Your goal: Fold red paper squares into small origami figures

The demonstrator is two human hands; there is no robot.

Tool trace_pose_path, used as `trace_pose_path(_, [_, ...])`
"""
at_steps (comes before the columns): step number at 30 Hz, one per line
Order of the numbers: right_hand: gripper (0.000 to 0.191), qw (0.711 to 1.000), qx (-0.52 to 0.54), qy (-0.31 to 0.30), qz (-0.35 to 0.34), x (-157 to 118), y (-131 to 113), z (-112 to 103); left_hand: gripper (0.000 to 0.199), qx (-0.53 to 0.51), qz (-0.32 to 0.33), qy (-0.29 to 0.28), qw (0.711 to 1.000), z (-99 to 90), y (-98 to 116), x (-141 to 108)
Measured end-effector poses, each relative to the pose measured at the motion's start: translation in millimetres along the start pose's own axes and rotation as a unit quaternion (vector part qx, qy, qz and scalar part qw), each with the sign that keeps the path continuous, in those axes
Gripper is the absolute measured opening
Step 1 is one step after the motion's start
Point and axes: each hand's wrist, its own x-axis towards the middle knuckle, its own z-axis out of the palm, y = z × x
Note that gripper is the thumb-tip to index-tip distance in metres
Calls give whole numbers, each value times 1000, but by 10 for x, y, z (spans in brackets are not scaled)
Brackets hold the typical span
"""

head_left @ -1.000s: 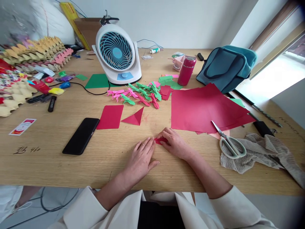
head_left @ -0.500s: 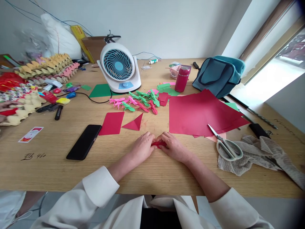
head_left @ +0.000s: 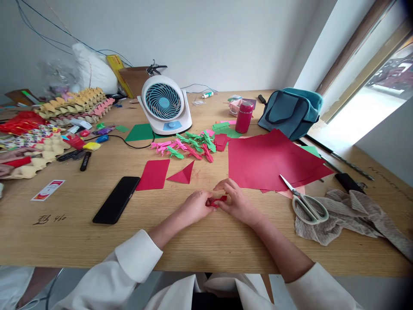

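Note:
Low over the table's front middle, my left hand (head_left: 196, 206) pinches a small piece of folded red paper (head_left: 222, 200) at its left end. My right hand (head_left: 238, 202) has its thumb and curled fingers at the paper's right end, with the index finger lifted above it. The hands partly hide the paper. Just beyond them lie a red paper triangle (head_left: 184, 174) and a red paper rectangle (head_left: 155, 175). Further back is a heap of folded paper figures (head_left: 193, 144) in pink, green and red.
A phone (head_left: 116, 199) lies to the left. Scissors (head_left: 305, 204) rest on a cloth (head_left: 335, 211) at the right, near large red sheets (head_left: 267, 159). Behind stand a fan (head_left: 164, 105), a red flask (head_left: 244, 117) and a blue bag (head_left: 288, 113). Another person's hand (head_left: 9, 165) is at far left.
The folded paper has opened out slightly between my hands. My right index finger has risen from it, and the view has tilted up a little.

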Motion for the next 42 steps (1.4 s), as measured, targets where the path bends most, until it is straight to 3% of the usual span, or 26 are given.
trace_pose_path(3, [22, 994, 36, 91, 40, 10, 30, -42, 17, -138, 2, 29, 990, -49, 28, 84])
trace_pose_path(5, [19, 984, 82, 131, 87, 15, 64, -59, 26, -263, 16, 41, 964, -68, 60, 159])
trace_pose_path(8, [23, 967, 167, 131, 141, 28, 108, -55, 34, -415, 22, 49, 908, -31, 111, 247])
trace_pose_path(11, [29, 954, 221, 120, 166, 43, 127, -30, 37, -487, 2, 42, 872, 72, 129, 279])
trace_pose_path(15, [31, 945, 240, 116, 191, 52, 135, 4, 38, -508, -18, 35, 860, 180, 90, 281])
trace_pose_path(23, [27, 958, 218, 68, 176, 30, 122, 33, 37, -449, 18, 83, 889, 173, -1, 272])
trace_pose_path(29, [23, 951, 247, 54, 176, 24, 86, 41, 40, -516, 3, 44, 855, 140, 20, 224])
trace_pose_path(32, [23, 942, 277, 43, 183, 24, 61, 55, 38, -557, -11, 56, 828, 140, 19, 228])
trace_pose_path(37, [27, 955, 225, -26, 193, 21, 39, 88, 41, -608, -38, 67, 790, 135, 68, 205])
trace_pose_path(42, [32, 958, 213, -54, 184, 28, 35, 120, 43, -614, -66, 39, 785, 146, 111, 170])
